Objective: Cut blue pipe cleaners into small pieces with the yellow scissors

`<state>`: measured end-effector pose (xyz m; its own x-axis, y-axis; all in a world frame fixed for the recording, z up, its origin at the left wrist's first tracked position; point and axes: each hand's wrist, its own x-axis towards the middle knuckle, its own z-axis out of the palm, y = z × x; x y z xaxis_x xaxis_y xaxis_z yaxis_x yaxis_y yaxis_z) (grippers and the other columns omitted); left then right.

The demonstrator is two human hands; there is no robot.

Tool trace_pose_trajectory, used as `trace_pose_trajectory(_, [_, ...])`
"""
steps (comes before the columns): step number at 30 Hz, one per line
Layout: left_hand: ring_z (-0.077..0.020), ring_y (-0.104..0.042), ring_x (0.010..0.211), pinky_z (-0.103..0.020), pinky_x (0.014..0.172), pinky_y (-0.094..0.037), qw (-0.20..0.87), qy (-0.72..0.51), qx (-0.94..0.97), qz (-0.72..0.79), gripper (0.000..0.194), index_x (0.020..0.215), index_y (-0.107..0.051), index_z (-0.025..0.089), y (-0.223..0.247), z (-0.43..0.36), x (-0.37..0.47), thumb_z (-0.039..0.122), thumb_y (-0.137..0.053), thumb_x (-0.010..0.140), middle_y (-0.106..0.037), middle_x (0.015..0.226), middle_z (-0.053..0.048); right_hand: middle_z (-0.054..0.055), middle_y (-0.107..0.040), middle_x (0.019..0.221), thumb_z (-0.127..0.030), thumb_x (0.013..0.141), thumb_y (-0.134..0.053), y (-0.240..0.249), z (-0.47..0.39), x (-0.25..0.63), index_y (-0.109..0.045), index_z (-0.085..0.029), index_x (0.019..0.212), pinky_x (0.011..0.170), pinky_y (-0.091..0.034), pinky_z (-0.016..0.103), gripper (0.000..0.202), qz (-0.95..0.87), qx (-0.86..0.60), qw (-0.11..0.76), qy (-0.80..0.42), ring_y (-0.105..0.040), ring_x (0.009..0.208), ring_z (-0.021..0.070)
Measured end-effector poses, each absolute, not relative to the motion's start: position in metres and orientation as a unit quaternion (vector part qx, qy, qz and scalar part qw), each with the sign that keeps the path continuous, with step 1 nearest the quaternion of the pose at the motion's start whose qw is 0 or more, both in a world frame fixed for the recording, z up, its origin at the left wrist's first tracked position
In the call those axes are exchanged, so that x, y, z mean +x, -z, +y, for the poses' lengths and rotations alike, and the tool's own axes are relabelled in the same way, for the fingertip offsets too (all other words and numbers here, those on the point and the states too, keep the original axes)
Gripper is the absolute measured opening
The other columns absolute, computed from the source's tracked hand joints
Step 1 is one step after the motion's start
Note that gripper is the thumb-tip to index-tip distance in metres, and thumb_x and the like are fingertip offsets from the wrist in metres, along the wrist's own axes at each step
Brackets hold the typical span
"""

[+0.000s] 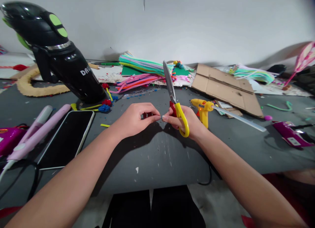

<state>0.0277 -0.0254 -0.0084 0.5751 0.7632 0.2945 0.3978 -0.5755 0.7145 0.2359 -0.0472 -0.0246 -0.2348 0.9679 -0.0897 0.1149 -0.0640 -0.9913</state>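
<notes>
In my right hand (188, 119) is a pair of scissors (182, 118) with red and yellow handles, its blades pointing up and away from me. The thumb and index finger of that hand also press together beside the handle. My left hand (139, 119) is closed in a pinch, its fingertips almost meeting those of the right. Whatever lies between the left fingertips is too small to name. Just right of my right hand stands a yellow hot glue gun (203, 108) with a long clear glue stick in its back.
A black bottle (73, 67) stands at left, near a phone (69, 137) and a pink hair straightener (41, 132). Bundles of pipe cleaners (141, 64) lie along the wall. Folded cardboard (226, 90) sits back right, with a purple power strip (291, 134) at far right.
</notes>
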Motion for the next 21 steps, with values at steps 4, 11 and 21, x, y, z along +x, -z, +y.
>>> trace_pose_trajectory(4, [-0.0119,-0.058,0.07,-0.024,0.063,-0.044,0.276,-0.319,0.829,0.366,0.016,0.081,-0.07,0.018,0.008,-0.024,0.026,0.03,-0.061,0.087,-0.068,0.08,-0.002,-0.003,-0.062,0.071,-0.046,0.067,-0.081,0.024,-0.047,0.237,-0.05,-0.02,0.079,0.042,-0.034,0.022,0.042,-0.571,-0.479,0.387,-0.542,-0.044,0.048,0.0055])
trace_pose_trajectory(11, [-0.012,-0.06,0.068,-0.024,0.061,-0.046,0.265,-0.364,0.794,0.408,0.017,0.084,-0.072,0.018,0.004,-0.02,0.015,0.032,-0.062,0.087,-0.069,0.078,-0.002,-0.002,-0.063,0.062,-0.047,0.073,-0.076,0.022,-0.046,0.238,-0.046,-0.021,0.078,0.04,-0.033,0.022,0.04,-0.529,-0.487,0.42,-0.554,-0.044,0.043,0.0067])
trace_pose_trajectory(21, [-0.0121,-0.06,0.071,-0.024,0.061,-0.044,0.224,-0.392,0.819,0.353,0.012,0.083,-0.071,0.017,0.006,-0.025,0.021,0.026,-0.064,0.086,-0.069,0.081,-0.003,0.003,-0.071,0.089,-0.041,0.071,-0.079,0.015,-0.051,0.233,-0.044,-0.022,0.079,0.042,-0.034,0.023,0.041,-0.541,-0.455,0.432,-0.56,-0.051,0.051,0.0077])
